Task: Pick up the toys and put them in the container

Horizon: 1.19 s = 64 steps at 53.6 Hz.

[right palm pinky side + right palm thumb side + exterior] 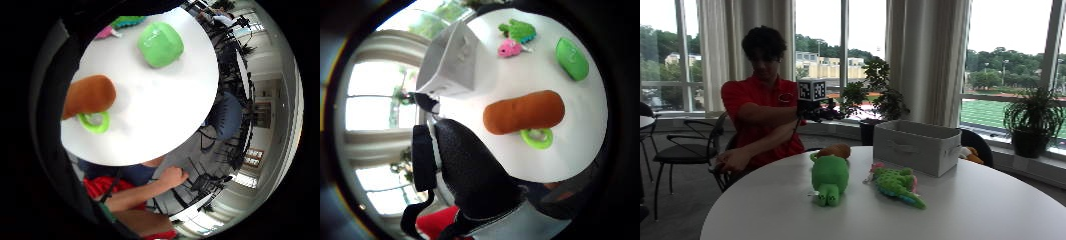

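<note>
A person's gloved right hand (808,111) hovers raised above the round white table (973,210), holding nothing as far as shows, its finger posture unclear. Four toys lie outside the white container (916,145): brown plush (524,112), green ring (537,137), green frog (829,178), green crocodile (896,184). The container's contents are hidden.

On the round white table (986,210): a big green plush (830,176) lying flat near the middle; a brown sausage-shaped plush (835,150) just behind it on the far side, touching a green ring (537,137); a green crocodile plush (896,184) to the right, a small pink toy (509,48) just beside it. Right of these, farther back, an open white fabric container (918,146), upright.
</note>
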Available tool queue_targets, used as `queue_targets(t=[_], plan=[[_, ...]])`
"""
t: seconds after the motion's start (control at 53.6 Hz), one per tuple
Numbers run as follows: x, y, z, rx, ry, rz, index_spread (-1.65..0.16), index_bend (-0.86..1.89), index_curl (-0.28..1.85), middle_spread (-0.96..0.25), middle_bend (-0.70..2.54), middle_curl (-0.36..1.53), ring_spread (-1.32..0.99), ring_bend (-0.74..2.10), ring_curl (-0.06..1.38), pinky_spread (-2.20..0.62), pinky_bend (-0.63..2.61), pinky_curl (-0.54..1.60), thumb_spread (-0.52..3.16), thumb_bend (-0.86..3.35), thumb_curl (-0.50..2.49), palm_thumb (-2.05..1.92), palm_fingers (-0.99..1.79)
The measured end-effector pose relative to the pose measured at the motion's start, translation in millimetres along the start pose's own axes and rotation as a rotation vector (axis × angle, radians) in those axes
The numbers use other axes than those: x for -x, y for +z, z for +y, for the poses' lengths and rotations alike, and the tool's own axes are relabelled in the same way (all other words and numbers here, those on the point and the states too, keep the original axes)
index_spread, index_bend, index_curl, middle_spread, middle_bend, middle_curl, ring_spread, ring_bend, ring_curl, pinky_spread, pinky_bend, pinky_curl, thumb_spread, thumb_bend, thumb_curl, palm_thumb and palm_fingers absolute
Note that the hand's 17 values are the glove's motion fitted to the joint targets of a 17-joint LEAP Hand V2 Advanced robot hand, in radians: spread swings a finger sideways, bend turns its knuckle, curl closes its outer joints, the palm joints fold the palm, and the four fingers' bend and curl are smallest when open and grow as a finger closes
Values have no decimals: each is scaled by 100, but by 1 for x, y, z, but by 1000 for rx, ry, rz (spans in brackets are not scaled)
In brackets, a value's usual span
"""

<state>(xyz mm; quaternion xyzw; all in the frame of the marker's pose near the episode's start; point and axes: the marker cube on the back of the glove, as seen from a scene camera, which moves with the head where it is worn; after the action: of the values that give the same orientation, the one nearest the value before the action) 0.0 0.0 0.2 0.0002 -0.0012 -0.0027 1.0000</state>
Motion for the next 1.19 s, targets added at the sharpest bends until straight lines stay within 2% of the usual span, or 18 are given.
queue_targets(t=[0.149, 0.355, 0.672, 0.858, 0.989, 1.064, 1.12, 1.194], plan=[[1, 2, -3, 3, -9, -20, -25, 18, 10, -8, 18, 10, -6, 13, 1, 2, 58, 18, 72, -13, 1, -20, -8], [13, 18, -8, 2, -52, 5, -31, 17, 17, -10, 18, 17, -8, 14, 3, 2, 62, 23, 92, -12, 3, -17, -11], [3, 61, -40, 31, -177, 58, -33, 15, 22, -11, 17, 23, -10, 16, 8, 3, 62, 27, 100, -8, 10, -11, -13], [9, 102, -32, 174, -311, 140, -35, 14, 22, -11, 16, 24, -10, 17, 10, 4, 64, 29, 96, -8, 14, -10, -14], [21, 134, -29, 264, -347, 244, -35, 7, 19, -10, 12, 23, -8, 14, 11, 7, 80, 34, 90, -7, 16, -8, -25], [19, 145, -37, 249, -335, 259, -34, 5, 17, -9, 9, 22, -7, 14, 11, 8, 97, 38, 88, -6, 18, -6, -26], [22, 148, -39, 259, -356, 238, -35, 5, 16, -9, 9, 21, -6, 17, 12, 9, 109, 41, 90, -3, 20, -1, -23], [3, 135, -66, 311, -305, 182, -37, 6, 13, -11, 12, 20, -10, 38, 18, 6, 117, 44, 98, 3, 24, 12, 1]])
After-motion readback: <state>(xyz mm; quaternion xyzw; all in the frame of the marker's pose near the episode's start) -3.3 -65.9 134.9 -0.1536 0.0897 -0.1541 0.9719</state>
